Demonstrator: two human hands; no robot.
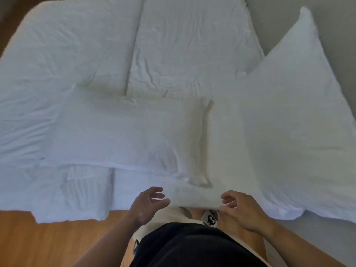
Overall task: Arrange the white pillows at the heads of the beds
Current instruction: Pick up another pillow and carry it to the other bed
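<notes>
Head view: pillows being arranged, task partly done.
Flat pillow (119, 132) lying centre; right pillow (296, 112) being left askew; left hand (148, 204) and right hand (240, 208), fingers apart, gripping nothing.

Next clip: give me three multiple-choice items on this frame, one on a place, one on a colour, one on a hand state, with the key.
1. Where is the upright pillow?
A. the view's right, against the wall
B. on the floor
C. the view's far left

2. What colour is the floor?
A. grey tile
B. orange-brown wood
C. black

3. What are the left hand and right hand doing?
A. both open, holding nothing
B. both gripping the flat pillow
C. one holding a phone

Key: A, it leans at the right edge; B, wood planks show bottom left; A, fingers are spread, nothing in them.
</notes>
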